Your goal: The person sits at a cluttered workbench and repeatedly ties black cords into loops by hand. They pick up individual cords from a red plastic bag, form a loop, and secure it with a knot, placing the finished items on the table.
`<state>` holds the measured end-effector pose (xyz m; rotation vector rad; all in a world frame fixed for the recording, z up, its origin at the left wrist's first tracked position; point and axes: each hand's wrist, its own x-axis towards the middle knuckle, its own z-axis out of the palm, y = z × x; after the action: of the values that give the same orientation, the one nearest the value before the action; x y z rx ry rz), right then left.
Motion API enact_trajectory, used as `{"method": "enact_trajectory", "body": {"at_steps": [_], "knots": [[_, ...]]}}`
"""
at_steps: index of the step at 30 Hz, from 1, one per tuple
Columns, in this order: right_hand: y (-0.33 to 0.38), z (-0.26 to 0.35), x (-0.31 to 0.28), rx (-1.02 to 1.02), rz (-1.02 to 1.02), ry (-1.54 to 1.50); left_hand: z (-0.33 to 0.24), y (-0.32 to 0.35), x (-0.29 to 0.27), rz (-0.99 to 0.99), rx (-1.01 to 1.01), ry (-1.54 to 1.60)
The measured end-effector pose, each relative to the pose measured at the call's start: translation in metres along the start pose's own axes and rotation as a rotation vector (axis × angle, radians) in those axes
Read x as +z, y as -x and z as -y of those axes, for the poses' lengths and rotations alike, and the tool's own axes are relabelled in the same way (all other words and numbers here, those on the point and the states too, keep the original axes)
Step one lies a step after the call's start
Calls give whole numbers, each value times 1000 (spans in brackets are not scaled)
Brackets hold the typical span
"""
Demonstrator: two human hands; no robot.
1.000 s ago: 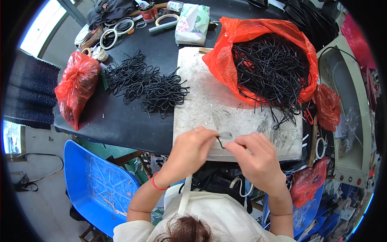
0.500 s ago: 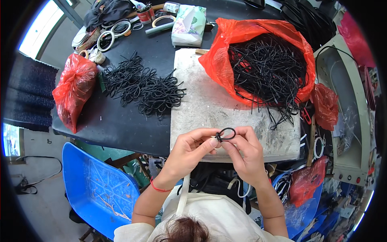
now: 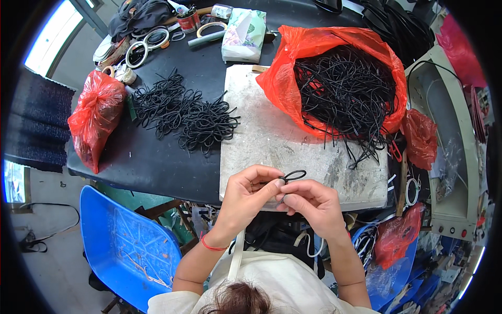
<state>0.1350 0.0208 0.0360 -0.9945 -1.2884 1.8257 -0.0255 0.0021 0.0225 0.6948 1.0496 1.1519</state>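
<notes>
A thin black cord (image 3: pixel 297 175) with a loop is between my two hands, over the near edge of a worn whitish board (image 3: pixel 261 152). My left hand (image 3: pixel 250 194) pinches it with thumb and forefinger at the base of the loop, which sticks out to the right. Just below the loop, my right hand (image 3: pixel 314 205) has its thumb and fingers closed on a lower part of the cord, mostly hidden by the fingertips. Beyond my hands, an open red plastic bag (image 3: pixel 280 68) holds a tangle of black cords (image 3: pixel 348 83). Looped black cords (image 3: pixel 206 123) lie piled to the left.
A tied red bag (image 3: pixel 97 118) sits on the table's left side. Tape rolls (image 3: pixel 137 54) and a tissue pack (image 3: pixel 244 36) stand at the back. A blue plastic chair (image 3: pixel 125 246) is at lower left; a beige machine casing (image 3: pixel 449 157) stands at right.
My right hand has moved down slightly, off the loop and onto a lower part of the cord. The loop now tilts flatter; my left hand keeps its pinch.
</notes>
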Motion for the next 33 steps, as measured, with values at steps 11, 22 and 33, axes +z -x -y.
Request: {"method": "enact_trajectory", "body": {"at_steps": [11, 22, 33], "knots": [[-8, -18, 10, -230, -348, 313, 26, 1, 13, -152, 199, 122], [-19, -16, -14, -304, -102, 467, 4, 6, 4, -37, 278, -507], [-22, -8, 1, -49, -250, -82, 8, 1, 4, 98, 105, -190]]}}
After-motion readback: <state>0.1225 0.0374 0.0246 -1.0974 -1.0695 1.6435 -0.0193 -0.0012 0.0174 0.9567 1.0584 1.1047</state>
